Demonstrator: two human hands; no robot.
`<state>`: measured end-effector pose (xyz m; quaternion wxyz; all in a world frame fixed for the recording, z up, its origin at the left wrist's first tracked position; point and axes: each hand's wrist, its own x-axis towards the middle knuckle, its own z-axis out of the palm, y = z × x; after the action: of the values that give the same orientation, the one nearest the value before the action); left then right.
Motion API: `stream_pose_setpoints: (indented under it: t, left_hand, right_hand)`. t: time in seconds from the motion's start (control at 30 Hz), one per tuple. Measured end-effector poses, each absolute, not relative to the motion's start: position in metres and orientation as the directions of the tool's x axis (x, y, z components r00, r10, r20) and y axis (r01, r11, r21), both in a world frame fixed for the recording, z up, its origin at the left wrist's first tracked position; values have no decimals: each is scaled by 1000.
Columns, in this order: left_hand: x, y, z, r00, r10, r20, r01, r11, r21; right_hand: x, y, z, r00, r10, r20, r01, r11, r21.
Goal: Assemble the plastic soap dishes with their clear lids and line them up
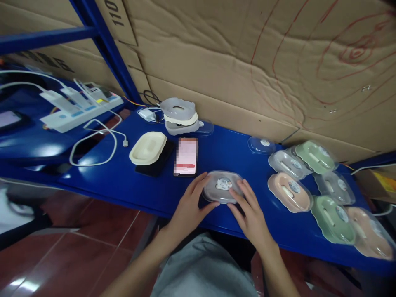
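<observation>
A grey oval box with a clear lid and a small round label (222, 186) lies on the blue table (123, 181) near its front edge. My left hand (188, 206) rests against the box's left side, fingers stretched along its rim. My right hand (250, 212) lies over its right side, fingers spread flat on the lid. Both hands press on the box from either side; neither lifts it.
Several lidded oval boxes, green, pink and grey (315, 185), lie to the right. A phone (186, 156), a cream tray (148, 147) and stacked trays (179, 115) sit behind. A power strip (80, 108) with white cables lies at the left; cardboard (247, 62) backs the table.
</observation>
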<state>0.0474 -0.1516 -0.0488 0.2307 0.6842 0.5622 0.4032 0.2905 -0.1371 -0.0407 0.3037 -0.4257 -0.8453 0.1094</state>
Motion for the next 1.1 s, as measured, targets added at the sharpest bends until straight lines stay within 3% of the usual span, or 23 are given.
stream_pose_setpoints:
  t: [0.23,0.43,0.63,0.93,1.1]
  left_hand:
    - [44,-153,-45,86,948,306,574,-299,763]
    - [42,-157,-43,96,947,306,482,-313,818]
    - [41,-158,-41,79,947,310,500,-307,810]
    - [42,-155,-36,157,917,367,536,-391,748]
    - [46,-155,-35,161,913,374,544,-398,738]
  right_hand:
    - [289,-139,-42,-412,835,364,696,547,-465]
    - [304,-149,-37,-335,798,500,713,562,-420]
    - [331,-129,-6,-188,785,591,825,453,-338]
    - [320,-59,-18,-265,887,378,822,413,-393]
    - [318,-29,-19,-314,901,300,875,397,-277]
